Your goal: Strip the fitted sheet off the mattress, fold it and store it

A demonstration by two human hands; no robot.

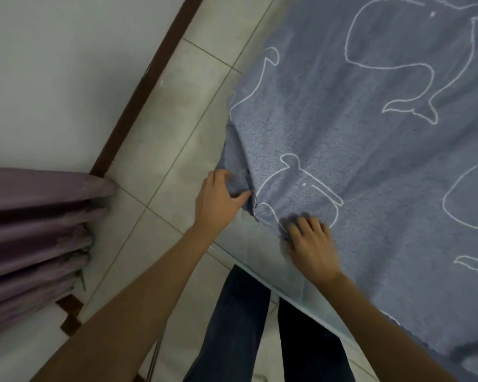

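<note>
A blue-grey fitted sheet [370, 166] with white whale outlines covers the mattress on the right. At the near corner the sheet is pulled back, baring a pale blue patch of mattress [249, 252]. My left hand [218, 201] grips a bunched fold of the sheet's corner, thumb on top. My right hand [312, 244] lies just right of it, fingers curled into the sheet's edge and gathering the cloth.
Pale floor tiles [160, 150] run between the bed and a white wall with a dark brown skirting board [149, 78]. Purple curtains [33, 230] hang at the left, reaching the floor. My legs in dark jeans [240, 326] stand against the mattress edge.
</note>
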